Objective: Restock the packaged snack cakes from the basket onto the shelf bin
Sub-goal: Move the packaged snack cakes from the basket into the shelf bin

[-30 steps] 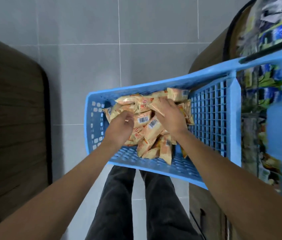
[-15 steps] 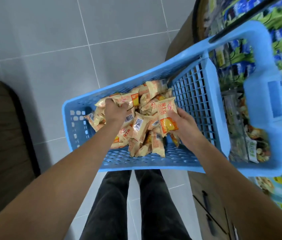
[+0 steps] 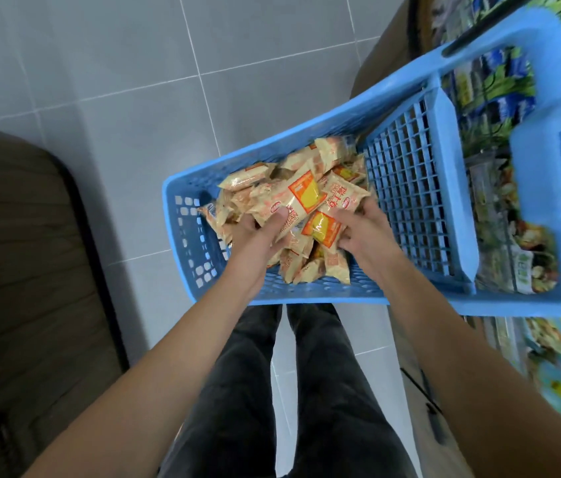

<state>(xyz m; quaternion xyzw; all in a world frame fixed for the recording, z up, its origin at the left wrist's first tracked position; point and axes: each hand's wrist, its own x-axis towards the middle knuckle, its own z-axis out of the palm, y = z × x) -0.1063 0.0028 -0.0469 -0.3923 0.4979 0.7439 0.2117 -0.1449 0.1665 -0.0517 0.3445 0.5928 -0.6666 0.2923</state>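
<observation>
Seen from above, both bare hands reached into a blue plastic basket (image 3: 406, 188) with lattice walls, holding a heap of cream and orange snack cake packets (image 3: 310, 267). The left hand (image 3: 255, 236) gripped one packet (image 3: 298, 198), its thumb pressed flat across the wrapper and fingers curled beneath. The right hand (image 3: 363, 229) clutched a second packet (image 3: 332, 210), fingers wrapped round its edges. Both packets were lifted just above the heap. Shelves of blurred packaged goods (image 3: 500, 84) lay to the right, beyond the basket.
</observation>
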